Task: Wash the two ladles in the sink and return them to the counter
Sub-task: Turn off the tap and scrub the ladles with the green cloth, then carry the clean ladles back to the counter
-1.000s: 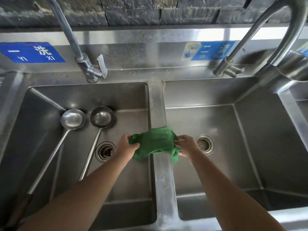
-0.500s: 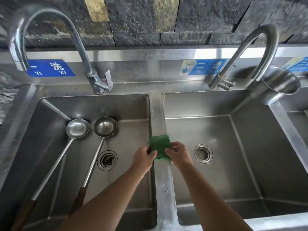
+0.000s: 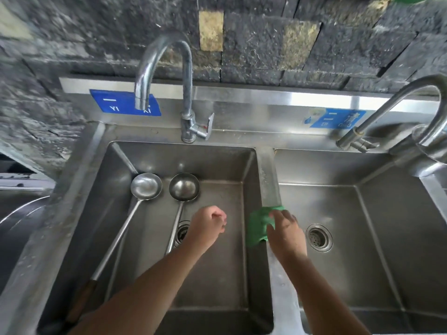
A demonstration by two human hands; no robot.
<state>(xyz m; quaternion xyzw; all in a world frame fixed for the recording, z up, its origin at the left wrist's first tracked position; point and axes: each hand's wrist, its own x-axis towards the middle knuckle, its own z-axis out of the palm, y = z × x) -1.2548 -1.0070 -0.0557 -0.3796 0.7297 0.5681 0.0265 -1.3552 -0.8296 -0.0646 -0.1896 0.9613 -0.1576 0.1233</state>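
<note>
Left ladle and right ladle both lie in the left basin, well left of the divider. Bowls face up at the back wall, just beside each other and not touching.

Long axes:
- left ladle: handle runs diagonally to the near-left corner, away from the divider
- right ladle: handle runs almost straight toward the person, crosses the drain and goes under the left forearm

Left hand hovers over the basin floor between the right ladle's handle and the divider. Fingers are curled into a loose fist with nothing in it. Right hand is on the divider, fingers curled over the green cloth, holding it against the divider top.

Key relation: the right ladle's handle is just beside the left hand, on its side away from the divider. The left hand is clearly nearer; the right would have to cross the divider.

My read: washing not started, no water visible from the faucet behind the basin. The next grab looks like the left hand's, on that handle.

Room: bare steel floor between handle and divider. The back wall boxes the bowls in, so lift by the handle or draw it toward the near side. The faucet spout overhangs the left ladle, so watch it when raising.
</note>
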